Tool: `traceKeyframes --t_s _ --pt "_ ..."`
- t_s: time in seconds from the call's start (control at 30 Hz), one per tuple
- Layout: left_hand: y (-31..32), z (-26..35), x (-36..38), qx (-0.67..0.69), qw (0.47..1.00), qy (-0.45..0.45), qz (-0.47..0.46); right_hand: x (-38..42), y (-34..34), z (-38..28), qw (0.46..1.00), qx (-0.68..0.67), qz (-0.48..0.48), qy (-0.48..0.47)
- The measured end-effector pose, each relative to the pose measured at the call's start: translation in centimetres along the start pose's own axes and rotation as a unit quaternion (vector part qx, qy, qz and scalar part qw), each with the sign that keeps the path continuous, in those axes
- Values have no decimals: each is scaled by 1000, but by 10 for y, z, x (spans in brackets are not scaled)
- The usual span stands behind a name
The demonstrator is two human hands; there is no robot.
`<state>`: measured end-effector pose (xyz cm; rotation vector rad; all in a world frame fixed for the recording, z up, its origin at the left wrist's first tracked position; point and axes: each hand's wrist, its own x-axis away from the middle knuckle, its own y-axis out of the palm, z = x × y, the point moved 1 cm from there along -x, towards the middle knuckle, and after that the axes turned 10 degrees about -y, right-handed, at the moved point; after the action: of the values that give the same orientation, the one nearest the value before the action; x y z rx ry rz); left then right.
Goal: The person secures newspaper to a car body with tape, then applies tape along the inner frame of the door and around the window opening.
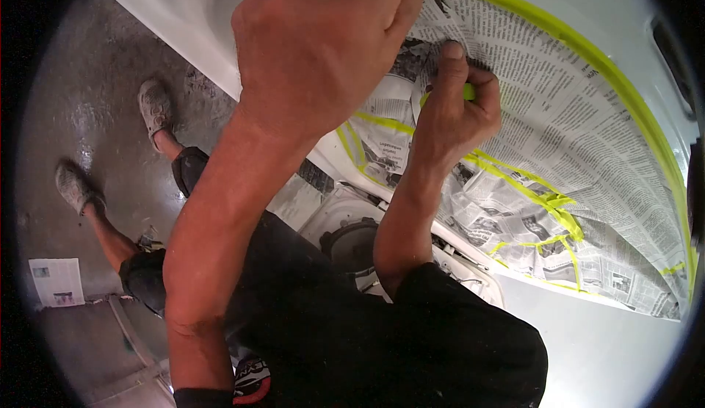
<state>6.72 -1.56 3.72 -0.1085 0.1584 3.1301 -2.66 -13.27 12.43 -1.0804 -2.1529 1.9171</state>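
Note:
My left hand (312, 48) is at the top of the view, back toward me, with fingers curled against the upper edge of the newspaper. Its fingertips are partly cut off, so what they grip is hidden. Lower and to the right, my right hand (459, 110) is closed around a yellow-green tape roll (468, 91), mostly covered by the fingers. Newspaper sheets (558, 114) cover a white curved panel (624, 33). Yellow-green masking tape (609, 70) runs along the sheets' outer curve, and more strips cross the lower sheets.
Below the papered area is a white panel with a round dark part (352, 246). A dark slot (672, 63) sits in the panel at right. On the grey floor (95, 114) at left are my feet in clogs (156, 107) and a loose printed sheet (56, 282).

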Motion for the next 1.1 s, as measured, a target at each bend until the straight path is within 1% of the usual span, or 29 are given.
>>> traceKeyframes --t_s 0.03,0.07,0.17,0.27,0.3,0.37,0.4,0.47,0.5,0.53,0.57,0.63,0.73,0.77,0.83,0.87,0.9,1.0,1.03,1.1 --pt "1 -1 0 2 1000 9 9 0 -1 -1 1000 1 -2 5" --pt "1 -2 1 8 1000 0 5 1 -2 -2 1000 2 -3 9" --pt "-3 0 -1 -21 999 -32 -32 11 -13 -1 1000 16 -13 2" --pt "-4 -2 0 -1 999 -27 -40 35 -36 -18 998 -20 -56 31" --pt "-6 -3 3 -3 999 -27 -46 44 -44 -20 993 -40 -107 -21" --pt "-12 -3 9 -27 997 -39 -68 58 -58 -23 967 -78 -207 -124" --pt "-19 -1 13 -49 994 -49 -85 61 -58 -30 961 -112 -222 -117" --pt "-38 3 30 10 988 -83 -126 66 -53 -48 945 -183 -252 -103" --pt "-50 6 41 39 983 -99 -147 68 -54 -50 931 -203 -292 -83" --pt "-64 9 57 78 971 -134 -180 70 -54 -53 916 -221 -330 -61" --pt "-78 14 72 116 955 -169 -214 72 -47 -54 902 -254 -343 -57" --pt "-96 25 84 165 934 -183 -259 82 -41 -61 872 -298 -387 -24" --pt "-117 32 112 124 919 -266 -262 96 -30 -78 824 -353 -442 22" --pt "-123 29 116 96 923 -256 -271 95 -29 -86 835 -313 -452 -16" --pt "-134 19 120 49 932 -216 -285 107 -27 -93 819 -385 -397 154" --pt "-138 17 122 25 936 -197 -292 114 -24 -96 799 -415 -365 238" --pt "-140 16 124 -13 938 -192 -289 122 -20 -92 781 -455 -338 261" --pt "-143 13 133 -110 940 -166 -279 126 -9 -87 691 -504 -316 410" --pt "-143 11 136 -135 940 -154 -275 129 -4 -89 673 -519 -289 440" --pt "-145 7 138 -163 938 -136 -273 134 -1 -85 639 -536 -286 472"
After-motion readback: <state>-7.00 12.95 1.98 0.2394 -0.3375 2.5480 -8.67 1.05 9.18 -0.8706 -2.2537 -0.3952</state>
